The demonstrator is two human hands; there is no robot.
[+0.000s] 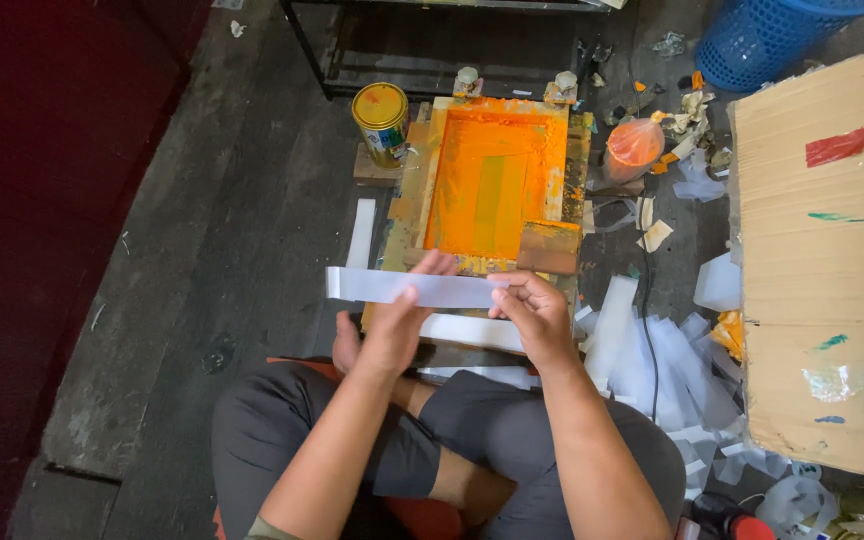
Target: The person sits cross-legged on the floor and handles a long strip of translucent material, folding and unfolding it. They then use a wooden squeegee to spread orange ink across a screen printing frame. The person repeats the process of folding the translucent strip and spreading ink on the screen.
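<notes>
Holding a long white paper strip [412, 288] level above the near edge of the orange-inked screen-printing frame [492, 180], long axis running left to right. Left hand [397, 325] pinching the strip near its middle, fingers closed over the top edge; right hand [532, 315] closed on the right end, so both grips equally near. More white strips [652, 350] heaped on the floor to the right; yellow paint can [381, 120] beside the frame's far left corner.

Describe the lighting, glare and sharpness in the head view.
Head view: even light on the orange printing screen; the left edge falls into dark shadow; the white strip held by the left hand and right hand looks bright, slightly washed out; hands fairly sharp.
</notes>
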